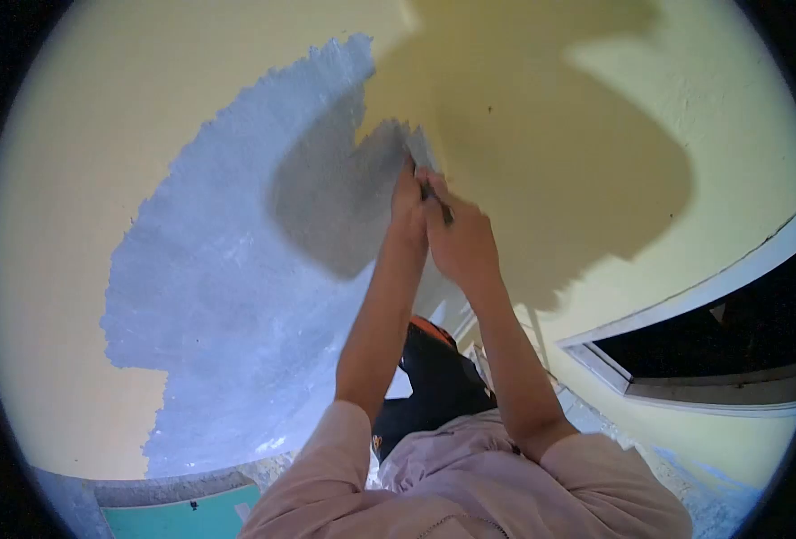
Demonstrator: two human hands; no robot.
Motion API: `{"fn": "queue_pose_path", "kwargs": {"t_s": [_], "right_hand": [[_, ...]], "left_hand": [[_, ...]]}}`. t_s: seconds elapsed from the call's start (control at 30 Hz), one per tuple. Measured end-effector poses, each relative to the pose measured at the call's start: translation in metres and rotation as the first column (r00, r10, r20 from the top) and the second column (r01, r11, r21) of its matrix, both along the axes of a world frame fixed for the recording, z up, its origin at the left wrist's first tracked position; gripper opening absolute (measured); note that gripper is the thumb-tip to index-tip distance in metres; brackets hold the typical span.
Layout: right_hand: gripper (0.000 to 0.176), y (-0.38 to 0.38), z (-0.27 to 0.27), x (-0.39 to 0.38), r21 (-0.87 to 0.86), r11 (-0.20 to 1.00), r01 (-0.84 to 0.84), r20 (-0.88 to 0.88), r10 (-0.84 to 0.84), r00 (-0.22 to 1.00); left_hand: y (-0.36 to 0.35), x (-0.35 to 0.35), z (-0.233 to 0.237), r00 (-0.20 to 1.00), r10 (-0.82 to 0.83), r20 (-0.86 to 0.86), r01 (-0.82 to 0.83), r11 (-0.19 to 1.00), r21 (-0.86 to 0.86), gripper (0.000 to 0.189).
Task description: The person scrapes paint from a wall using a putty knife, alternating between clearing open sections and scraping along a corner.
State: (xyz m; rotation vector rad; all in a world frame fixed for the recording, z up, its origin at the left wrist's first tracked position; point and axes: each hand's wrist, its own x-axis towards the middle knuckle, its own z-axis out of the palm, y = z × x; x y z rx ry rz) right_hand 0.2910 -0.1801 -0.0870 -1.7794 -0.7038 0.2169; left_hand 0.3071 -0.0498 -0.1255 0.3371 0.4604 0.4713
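Note:
Both my hands are raised close together against a yellow wall (550, 144), at the upper edge of a large grey-blue patch (209, 269). Wrapped around the dark handle of a small flat-bladed tool (446, 214), my right hand (466, 244) is closed. My left hand (407, 199) presses in beside it, fingers together at the tool, partly overlapping the right hand. The blade (419, 151) appears to lie against the wall just above the fingers, where grey meets yellow; its exact outline is hard to make out.
A pale-framed opening (712, 377), dark inside, is at the right. Down at the lower left lies a green panel (182, 516). My shadow covers much of the wall around the hands. A dark item with an orange edge (434, 373) shows below my forearms.

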Motion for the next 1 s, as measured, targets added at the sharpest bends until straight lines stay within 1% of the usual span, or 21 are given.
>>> {"fn": "queue_pose_path", "kwargs": {"t_s": [0.03,0.07,0.13,0.2,0.23,0.3,0.33,0.37,0.4,0.43,0.47,0.53,0.57,0.63,0.67,0.73,0.8,0.87,0.93,0.97,1.0], "right_hand": [[0.040,0.008,0.002,0.006,0.019,1.000,0.008,0.014,-0.008,1.000],[0.041,0.015,-0.001,0.007,-0.007,1.000,0.023,0.030,-0.023,0.999],[0.041,0.015,-0.011,0.006,-0.061,0.998,0.033,0.036,-0.031,0.999],[0.041,0.019,-0.004,0.020,-0.133,0.990,0.045,-0.127,-0.062,0.990],[0.041,0.013,-0.008,0.018,-0.134,0.990,0.041,-0.125,-0.058,0.991],[0.040,0.001,-0.018,0.016,-0.008,1.000,0.024,0.053,-0.024,0.998],[0.040,0.009,-0.015,0.021,0.003,0.999,0.034,0.057,-0.034,0.998],[0.040,0.016,-0.013,0.022,-0.084,0.995,0.054,0.024,-0.052,0.998],[0.040,0.018,-0.014,0.022,-0.179,0.982,0.065,-0.008,-0.068,0.998],[0.040,0.015,-0.016,0.025,-0.191,0.980,0.064,-0.011,-0.067,0.998],[0.040,0.011,-0.017,0.031,-0.117,0.992,0.053,-0.049,-0.059,0.997],[0.040,0.001,-0.021,0.027,-0.051,0.998,0.032,-0.091,-0.037,0.995],[0.040,-0.002,-0.020,0.023,-0.036,0.999,0.010,-0.032,-0.011,0.999],[0.040,0.000,-0.010,0.024,-0.025,1.000,-0.005,0.018,0.006,1.000],[0.040,0.006,-0.003,0.024,-0.102,0.995,0.019,-0.015,-0.021,1.000],[0.040,0.002,-0.002,0.021,-0.188,0.982,0.033,-0.035,-0.040,0.999],[0.040,-0.004,-0.007,0.023,-0.001,1.000,0.001,0.032,-0.001,0.999],[0.041,0.005,0.004,0.023,-0.009,1.000,-0.001,0.019,0.001,1.000],[0.041,0.003,0.005,0.014,-0.076,0.997,-0.014,-0.017,0.012,1.000],[0.041,0.005,0.009,0.015,-0.102,0.995,0.020,-0.054,-0.025,0.998],[0.042,0.005,0.011,0.016,-0.127,0.991,0.050,-0.089,-0.062,0.994]], "left_hand": [[-0.004,0.003,0.007,0.995,0.101,-0.011,-0.100,0.991,0.092,0.033],[-0.001,0.009,0.007,0.996,0.094,-0.008,-0.093,0.991,0.100,0.033],[0.003,0.018,-0.003,0.999,0.052,-0.001,-0.052,0.999,0.010,0.026],[0.013,0.035,-0.004,0.999,0.017,0.038,-0.014,0.998,-0.066,0.022],[0.017,0.038,-0.008,0.999,0.003,0.052,0.003,0.995,-0.102,0.020],[0.013,0.024,-0.022,0.994,0.036,0.100,-0.026,0.995,-0.101,0.020],[0.013,0.023,-0.027,0.987,0.066,0.145,-0.050,0.992,-0.112,0.021],[0.021,0.030,-0.028,0.988,0.063,0.139,-0.046,0.992,-0.119,0.021],[0.033,0.040,-0.026,0.998,-0.044,0.055,0.052,0.988,-0.144,0.021],[0.040,0.046,-0.027,0.988,-0.154,-0.022,0.147,0.974,-0.173,0.022],[0.030,0.047,-0.026,0.988,-0.151,-0.020,0.145,0.973,-0.181,0.022],[-0.005,0.038,-0.016,0.992,0.114,-0.059,-0.103,0.981,0.167,0.022],[-0.007,0.035,-0.001,0.993,0.111,-0.048,-0.101,0.978,0.181,0.022],[-0.005,0.025,0.013,0.991,0.117,-0.068,-0.111,0.991,0.077,0.022],[0.000,0.026,0.006,0.989,0.120,-0.082,-0.115,0.991,0.062,0.022],[0.016,0.040,-0.001,0.999,-0.022,-0.029,0.024,0.998,0.064,0.020],[-0.003,0.027,-0.004,0.998,0.057,0.035,-0.060,0.995,0.080,0.020],[0.008,0.030,0.010,0.990,0.106,0.090,-0.117,0.985,0.126,0.019],[0.030,0.035,0.003,0.998,0.019,-0.056,-0.019,1.000,0.003,0.018],[0.025,0.034,0.001,0.998,0.021,-0.053,-0.021,1.000,-0.009,0.018],[0.020,0.032,0.000,0.998,-0.054,0.038,0.053,0.998,0.031,0.018]]}}
